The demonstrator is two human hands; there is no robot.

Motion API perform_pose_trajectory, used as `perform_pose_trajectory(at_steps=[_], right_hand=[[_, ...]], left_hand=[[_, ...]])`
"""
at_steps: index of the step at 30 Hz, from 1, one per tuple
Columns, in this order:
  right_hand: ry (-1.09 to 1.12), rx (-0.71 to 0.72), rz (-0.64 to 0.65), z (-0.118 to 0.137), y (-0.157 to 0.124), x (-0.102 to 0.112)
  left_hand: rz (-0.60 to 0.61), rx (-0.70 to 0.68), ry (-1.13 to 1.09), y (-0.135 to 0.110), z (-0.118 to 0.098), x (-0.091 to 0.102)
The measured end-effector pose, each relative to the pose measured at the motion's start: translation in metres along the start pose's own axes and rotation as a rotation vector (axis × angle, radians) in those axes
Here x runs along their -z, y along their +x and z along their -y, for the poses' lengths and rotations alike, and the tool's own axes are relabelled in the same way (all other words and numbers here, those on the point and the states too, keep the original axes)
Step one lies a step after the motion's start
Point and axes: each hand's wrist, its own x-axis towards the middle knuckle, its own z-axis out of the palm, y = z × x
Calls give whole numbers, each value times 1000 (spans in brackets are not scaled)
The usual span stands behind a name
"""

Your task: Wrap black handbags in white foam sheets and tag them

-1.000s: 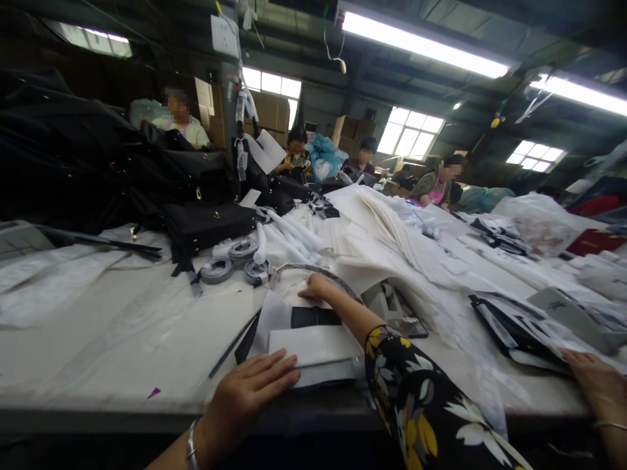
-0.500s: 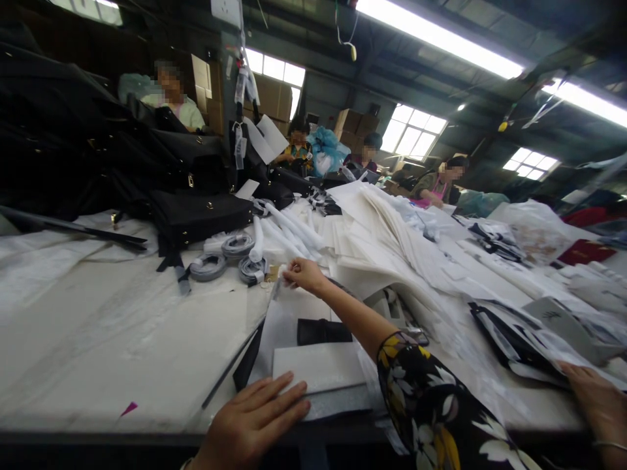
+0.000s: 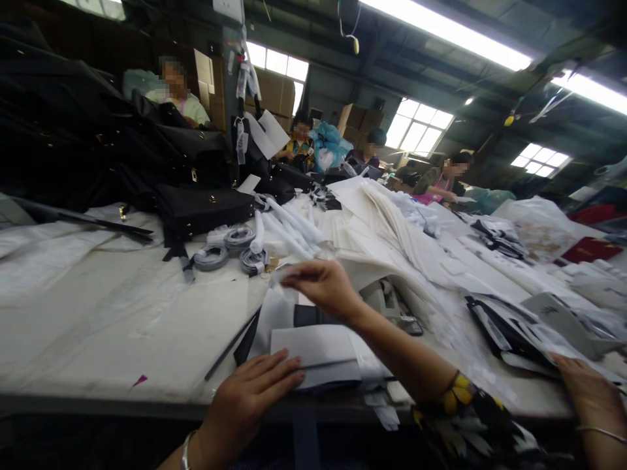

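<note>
Lying outstretched, left hand (image 3: 247, 395) on white sheets (image 3: 316, 346) partly covering black bag (image 3: 307, 316), right fingers (image 3: 309, 269) apparently pinching translucent film (image 3: 277, 276)

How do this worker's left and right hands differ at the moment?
Pose: the left hand lies palm down, its fingers on a white sheet, while the right hand is raised, fingers drawn together on what looks like thin translucent wrapping.
Wrist: the left hand has a silver bracelet; the right hand shows none.
Shared: both hands are ungloved.
</note>
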Motion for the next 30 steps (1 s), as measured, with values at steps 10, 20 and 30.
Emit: perform_pose_trajectory(at_steps=[10,20,30], right_hand=[[-372,500,56,-45,-148,-40],[-361,539,29,-62,-163,-39],[-651,676,104,-74,-174,-40]], left_hand=[[-59,90,-91,-2,-4,-2],[-130,282,-198,-9,-9,-7],[-67,200,-172,-11,-9,-4]])
